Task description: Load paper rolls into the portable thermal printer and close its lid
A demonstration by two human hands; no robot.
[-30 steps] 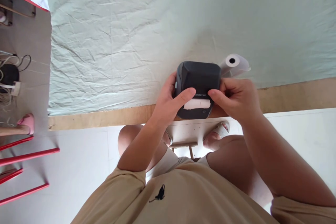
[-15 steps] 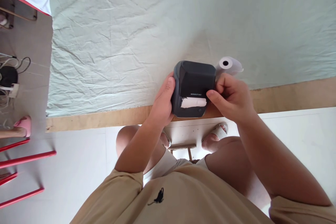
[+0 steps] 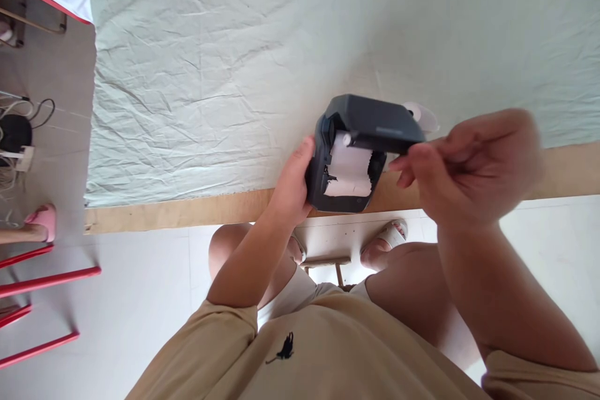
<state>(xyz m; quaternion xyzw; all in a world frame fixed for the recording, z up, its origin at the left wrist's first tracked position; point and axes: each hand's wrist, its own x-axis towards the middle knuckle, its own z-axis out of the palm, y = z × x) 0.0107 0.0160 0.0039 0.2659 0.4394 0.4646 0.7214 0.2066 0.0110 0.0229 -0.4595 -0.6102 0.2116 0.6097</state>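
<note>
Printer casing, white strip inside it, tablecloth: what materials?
Printer casing: likely hard plastic, dark matte finish; smooth, moulded-looking curves.
White strip: apparently paper, matte; evenly white, no glare. Coating can't be told.
Tablecloth: probably fabric, dull; fine creases, though a plastic-coated sheet isn't ruled out.

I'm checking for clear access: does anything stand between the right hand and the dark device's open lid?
Nothing visible does: the right hand is at a corner of the open lid. The white roll lies beyond the lid, partly hidden by it, not between them.
</note>
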